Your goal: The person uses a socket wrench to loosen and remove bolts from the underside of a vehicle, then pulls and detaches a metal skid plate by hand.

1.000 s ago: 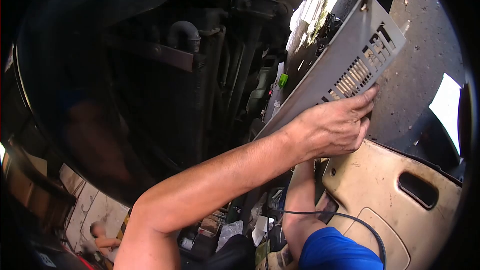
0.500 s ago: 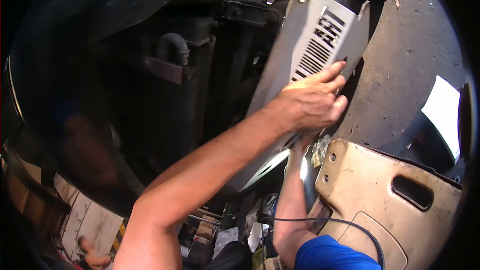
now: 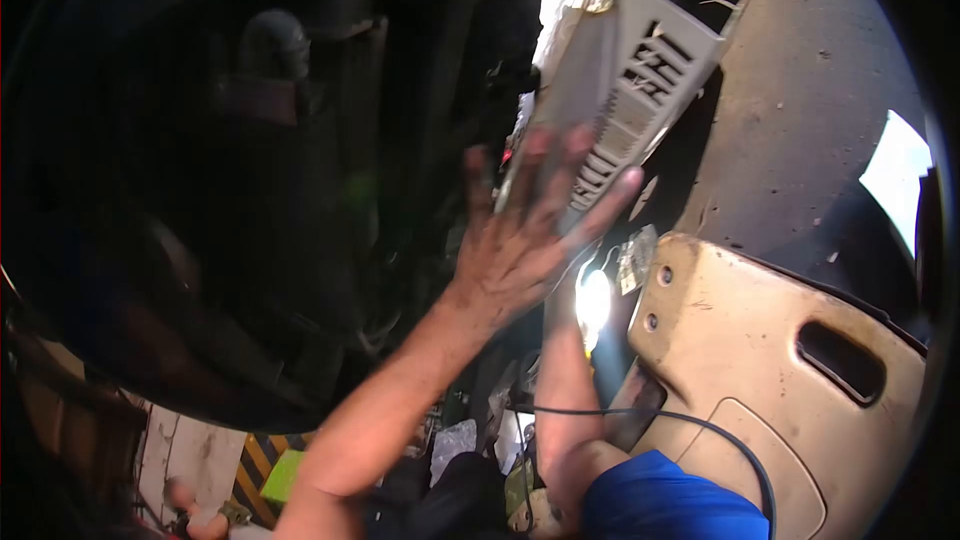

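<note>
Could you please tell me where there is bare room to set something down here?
Bare concrete floor lies between the slotted panel and the beige board. It is crowded left of the left hand, among the dark pipes.

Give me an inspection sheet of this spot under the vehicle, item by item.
Surface: grey stained ground, with a bright patch at the right.
Job's things: grey vented metal panel, tilted, held up near the dark underside.
Clutter: beige moulded board with a slot; crumpled wrapper at its corner.
Hands: left hand open, fingers spread flat on the panel; right forearm runs up behind it, its hand hidden.
Cables: black cable crossing the beige board.
Surroundings: vehicle underside, dark; yellow-black striping at lower left.
</note>
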Action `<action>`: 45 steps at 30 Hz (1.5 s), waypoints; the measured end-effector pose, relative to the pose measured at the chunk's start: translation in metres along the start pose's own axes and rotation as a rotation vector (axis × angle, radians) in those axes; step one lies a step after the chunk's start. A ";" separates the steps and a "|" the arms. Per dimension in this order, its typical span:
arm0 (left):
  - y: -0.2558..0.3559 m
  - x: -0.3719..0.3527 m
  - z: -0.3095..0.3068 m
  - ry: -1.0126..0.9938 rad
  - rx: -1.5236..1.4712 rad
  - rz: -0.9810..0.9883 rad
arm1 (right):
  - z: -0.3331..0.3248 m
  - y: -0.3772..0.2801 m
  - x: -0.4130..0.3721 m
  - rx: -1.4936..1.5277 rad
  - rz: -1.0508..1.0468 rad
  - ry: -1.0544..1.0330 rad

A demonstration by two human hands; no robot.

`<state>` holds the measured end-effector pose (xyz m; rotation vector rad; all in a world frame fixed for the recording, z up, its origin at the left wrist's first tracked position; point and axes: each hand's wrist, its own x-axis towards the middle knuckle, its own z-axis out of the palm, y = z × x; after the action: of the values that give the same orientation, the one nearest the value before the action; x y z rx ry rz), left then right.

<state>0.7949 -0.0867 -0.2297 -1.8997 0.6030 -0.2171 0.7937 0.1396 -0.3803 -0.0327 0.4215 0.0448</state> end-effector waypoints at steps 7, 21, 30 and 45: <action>0.023 -0.048 0.047 -0.081 -0.831 -1.027 | 0.011 -0.023 0.045 0.151 0.114 0.037; 0.009 0.018 0.164 0.291 -0.430 -0.458 | 0.039 -0.097 0.055 0.080 -0.311 0.197; -0.001 0.095 0.237 0.248 -0.613 -0.436 | 0.062 -0.176 0.070 0.069 -0.466 -0.031; 0.068 -0.145 -0.041 -0.641 -0.931 -0.793 | 0.054 -0.091 0.048 0.077 0.127 -0.140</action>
<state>0.6327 -0.0669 -0.2564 -2.8342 -0.6347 0.2279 0.8635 0.0532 -0.3488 0.0724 0.2847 0.1550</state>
